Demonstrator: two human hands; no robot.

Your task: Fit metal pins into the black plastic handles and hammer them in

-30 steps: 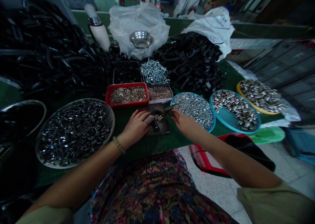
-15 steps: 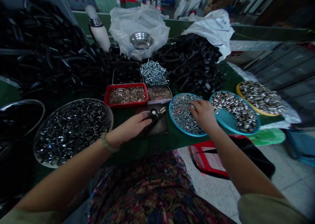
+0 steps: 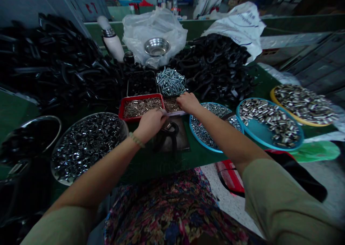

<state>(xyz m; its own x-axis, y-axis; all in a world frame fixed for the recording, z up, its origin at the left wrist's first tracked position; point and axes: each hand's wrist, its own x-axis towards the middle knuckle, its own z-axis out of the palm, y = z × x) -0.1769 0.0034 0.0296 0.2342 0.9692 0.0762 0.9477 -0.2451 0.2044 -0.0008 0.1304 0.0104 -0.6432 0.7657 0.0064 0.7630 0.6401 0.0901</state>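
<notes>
My left hand (image 3: 151,124) is over the front right corner of a red tray (image 3: 122,110) of small metal pins or screws. Its fingers are drawn together, and whatever they hold is too small to make out. Just below it, a black ring-ended part (image 3: 172,132) with a metal piece in its ring lies on a dark flat plate (image 3: 183,139). My right hand (image 3: 188,103) reaches into a small pale box (image 3: 176,113) of tiny brownish fasteners (image 3: 169,104). Its fingers are bent together at the contents, with their tips partly hidden.
Blue trays of small nuts (image 3: 201,132) and metal sleeves (image 3: 283,124) stand on the right, beside a yellow tray (image 3: 309,122). Left is a basin of black rings (image 3: 90,144). Behind are bolts (image 3: 171,81), heaped black parts (image 3: 215,69) and a steel bowl (image 3: 157,46).
My right hand has left the blue tray of nuts for the small fastener box. My left hand has let go of the black part, which now lies on the plate, and moved up.
</notes>
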